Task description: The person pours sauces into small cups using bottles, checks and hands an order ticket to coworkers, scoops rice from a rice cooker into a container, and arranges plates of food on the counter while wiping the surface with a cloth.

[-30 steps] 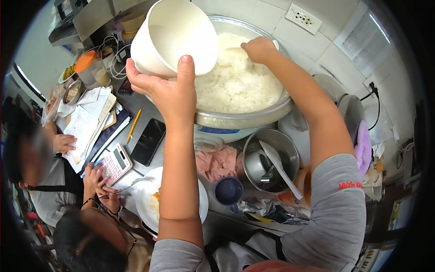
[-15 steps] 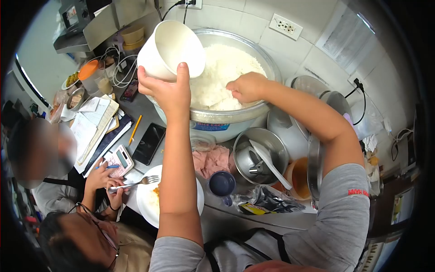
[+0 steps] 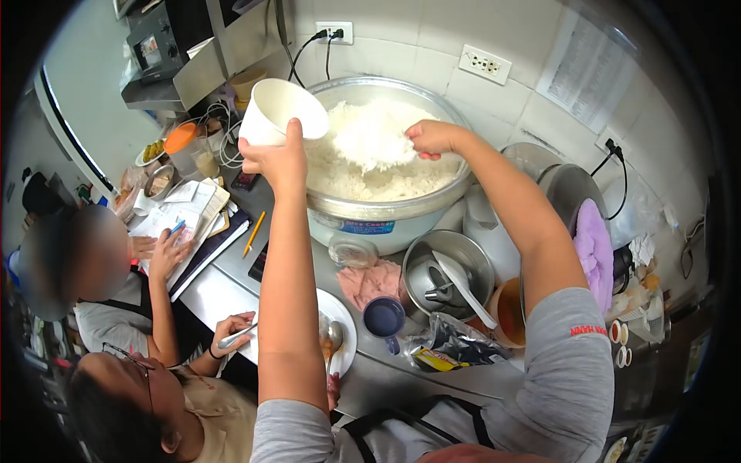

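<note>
Head view: at left, pen (image 3: 177,227) in a co-worker's hand (image 3: 171,253) at the papers (image 3: 197,202). Next, pinches a cup (image 3: 266,127) between thumb and fingers of the left hand (image 3: 278,162), tipped rightward, seemingly to face the rice (image 3: 377,143) and leave its mouth clear. Over the cooker (image 3: 413,224), curls the right hand (image 3: 436,140) at the edge of raised rice; cannot tell the item gripped, with rice masking it. Nearer, at right, utensil (image 3: 465,287) in a bowl (image 3: 475,258), handle over the rim, presumably for easy grabbing.

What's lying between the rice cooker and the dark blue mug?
In the head view, a crumpled pink cloth lies between the rice cooker and the dark blue mug, with a clear round item on the cooker side.
</note>
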`<state>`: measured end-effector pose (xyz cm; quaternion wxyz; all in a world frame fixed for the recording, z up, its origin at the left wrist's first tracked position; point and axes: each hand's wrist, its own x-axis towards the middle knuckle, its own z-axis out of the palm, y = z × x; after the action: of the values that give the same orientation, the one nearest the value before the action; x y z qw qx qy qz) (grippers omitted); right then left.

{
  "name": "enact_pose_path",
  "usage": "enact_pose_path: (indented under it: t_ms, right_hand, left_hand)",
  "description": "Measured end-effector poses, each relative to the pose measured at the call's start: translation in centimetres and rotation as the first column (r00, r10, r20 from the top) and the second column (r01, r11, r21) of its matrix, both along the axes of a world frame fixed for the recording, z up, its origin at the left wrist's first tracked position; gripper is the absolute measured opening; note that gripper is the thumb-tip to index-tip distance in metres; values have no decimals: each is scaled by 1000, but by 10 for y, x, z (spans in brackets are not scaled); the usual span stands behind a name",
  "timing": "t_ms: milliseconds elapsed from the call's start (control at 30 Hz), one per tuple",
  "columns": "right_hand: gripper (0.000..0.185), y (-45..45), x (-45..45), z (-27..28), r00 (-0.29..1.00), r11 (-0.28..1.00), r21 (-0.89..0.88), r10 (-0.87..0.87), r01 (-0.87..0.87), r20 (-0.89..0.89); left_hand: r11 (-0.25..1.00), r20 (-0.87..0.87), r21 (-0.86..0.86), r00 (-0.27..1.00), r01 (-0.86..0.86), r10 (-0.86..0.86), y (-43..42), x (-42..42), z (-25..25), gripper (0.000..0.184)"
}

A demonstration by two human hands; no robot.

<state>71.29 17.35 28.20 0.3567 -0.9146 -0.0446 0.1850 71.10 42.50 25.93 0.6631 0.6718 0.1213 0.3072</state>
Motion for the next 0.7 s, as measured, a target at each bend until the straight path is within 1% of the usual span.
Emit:
enact_pose_path:
  t_ms: [67, 100, 167, 200, 233, 267, 300, 367, 400, 433, 467, 500, 533, 633, 667, 700]
  right_hand:
    - [13, -5, 0, 15, 986, 997, 8, -76, 76, 151]
    - [13, -7, 0, 22, 968, 994, 15, -113, 113, 223]
    - [17, -1, 0, 28, 915, 971, 98, -240, 220, 325]
    - [18, 9, -6, 31, 872, 954, 151, -298, 259, 388]
    - [19, 18, -11, 33, 821, 933, 208, -356, 292, 445]
    - [23, 26, -16, 34, 824, 930, 154, -368, 335, 432]
    - [24, 33, -20, 27, 764, 928, 39, -327, 370, 557]
    - [26, 48, -31, 12, 623, 869, -170, -185, 465, 760]
    - [30, 50, -37, 12, 610, 850, -232, -125, 472, 782]
    - [31, 49, -41, 19, 575, 842, -239, -99, 483, 812]
    - [32, 44, -45, 28, 538, 834, -246, -70, 494, 840]
    - [32, 42, -54, 40, 501, 826, -252, -41, 504, 865]
    - [33, 39, -64, 56, 506, 827, -284, -1, 486, 863]
    - [29, 35, -98, 93, 486, 766, -488, 266, 418, 833]
    - [25, 40, -105, 95, 429, 707, -567, 395, 423, 813]
    - [27, 49, -108, 91, 466, 670, -633, 450, 388, 762]
  left_hand:
    - [999, -3, 52, 1000, -7, 7, 0, -1, 2, 98]
    - [995, -50, 94, 998, 37, -32, -4, -4, 3, 97]
    - [976, -153, 173, 983, 131, -105, -17, -12, 4, 97]
    - [971, -240, 76, 949, 227, -204, -24, -11, 1, 96]
    - [947, -272, -64, 907, 315, -321, -28, -10, -1, 94]
    - [897, -286, -206, 853, 391, -437, -33, -10, 0, 91]
    - [823, -282, -344, 787, 452, -549, -37, -9, 0, 89]
    - [788, -253, -361, 761, 499, -598, -39, -6, 2, 81]
    - [773, -245, -355, 746, 526, -620, -38, -10, 7, 78]
    - [759, -237, -347, 731, 551, -640, -37, -12, 12, 76]
    - [725, -198, -377, 715, 577, -671, -33, -10, 9, 73]
    - [690, -159, -404, 697, 600, -699, -26, -8, 3, 69]
    - [654, -116, -426, 679, 625, -725, -21, -6, -1, 66]
    - [720, -85, -415, 764, 557, -640, -19, -22, 8, 57]
    - [685, -40, -405, 736, 606, -676, -19, -27, 10, 61]
    - [647, 3, -393, 704, 654, -710, -19, -32, 13, 66]
